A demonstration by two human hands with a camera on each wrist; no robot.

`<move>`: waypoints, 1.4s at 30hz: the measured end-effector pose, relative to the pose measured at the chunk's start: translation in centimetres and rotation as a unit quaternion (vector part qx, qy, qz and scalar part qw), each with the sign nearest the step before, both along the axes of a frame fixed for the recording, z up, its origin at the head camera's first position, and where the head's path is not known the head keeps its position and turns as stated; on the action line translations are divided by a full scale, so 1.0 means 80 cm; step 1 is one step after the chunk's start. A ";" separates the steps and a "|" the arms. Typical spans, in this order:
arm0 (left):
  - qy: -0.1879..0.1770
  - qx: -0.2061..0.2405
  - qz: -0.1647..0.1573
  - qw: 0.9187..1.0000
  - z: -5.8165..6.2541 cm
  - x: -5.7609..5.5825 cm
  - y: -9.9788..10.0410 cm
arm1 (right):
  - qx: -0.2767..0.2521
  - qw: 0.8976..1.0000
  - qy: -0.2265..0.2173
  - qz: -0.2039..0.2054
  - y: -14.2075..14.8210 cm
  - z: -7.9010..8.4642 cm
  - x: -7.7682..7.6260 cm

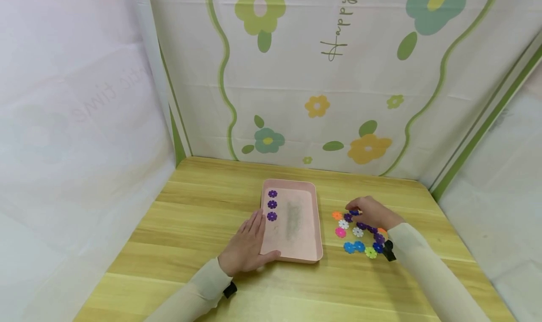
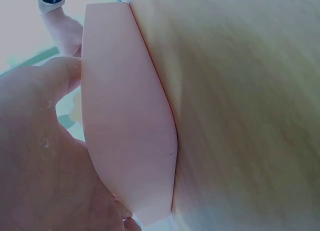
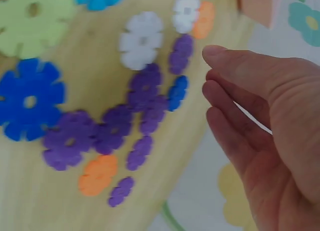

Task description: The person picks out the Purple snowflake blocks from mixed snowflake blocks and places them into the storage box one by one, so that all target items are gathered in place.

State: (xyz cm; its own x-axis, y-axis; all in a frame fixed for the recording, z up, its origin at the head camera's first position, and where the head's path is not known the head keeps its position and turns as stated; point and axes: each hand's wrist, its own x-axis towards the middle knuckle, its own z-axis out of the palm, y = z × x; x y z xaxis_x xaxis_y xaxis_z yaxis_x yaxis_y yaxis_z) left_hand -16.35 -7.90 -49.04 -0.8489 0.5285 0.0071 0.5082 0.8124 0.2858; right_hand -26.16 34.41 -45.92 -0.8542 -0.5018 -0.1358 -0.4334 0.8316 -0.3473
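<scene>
A shallow pink tray (image 1: 306,223) lies on the table, with three purple snowflake discs (image 1: 272,204) in a column along its left side. My left hand (image 1: 245,246) rests against the tray's near left corner, fingers straight along the left rim and thumb along the front. In the left wrist view, the tray's outer wall (image 2: 125,106) fills the middle. Over the loose discs at the right hovers my right hand (image 1: 372,213), thumb and fingers loosely bent. The right wrist view shows nothing between its fingertips; purple discs (image 3: 145,86) and a dark blue disc (image 3: 177,93) lie close by.
Loose discs to the right of the tray include pink (image 1: 340,232), light blue (image 1: 359,245), lime green (image 1: 370,252), white (image 1: 357,232) and orange (image 1: 337,215) ones. A flower-printed cloth (image 1: 288,77) hangs behind the wooden table (image 1: 203,204), with pale cloth at both sides.
</scene>
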 end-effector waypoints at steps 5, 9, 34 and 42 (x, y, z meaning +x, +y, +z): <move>-0.001 -0.001 0.001 1.000 -0.001 -0.001 0.000 | -0.001 1.000 0.023 0.002 0.007 -0.021 0.000; 0.004 0.002 0.001 1.000 -0.007 -0.002 -0.001 | -0.009 0.999 0.033 0.012 0.008 -0.031 0.000; 0.003 0.001 -0.002 1.000 -0.002 -0.001 -0.001 | -0.045 0.998 -0.043 -0.007 0.013 -0.004 -0.012; -0.005 -0.006 -0.004 1.000 0.002 0.000 -0.001 | -0.071 0.993 -0.084 -0.034 -0.009 0.026 -0.002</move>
State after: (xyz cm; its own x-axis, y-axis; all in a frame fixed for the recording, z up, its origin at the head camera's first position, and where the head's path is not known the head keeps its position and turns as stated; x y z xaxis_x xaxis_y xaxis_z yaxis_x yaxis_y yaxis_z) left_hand -16.32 -8.00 -48.90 -0.8441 0.5361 -0.0077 0.5128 0.8115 0.2803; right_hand -26.34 33.72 -43.85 -0.8580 -0.4679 -0.2117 -0.3038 0.7948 -0.5253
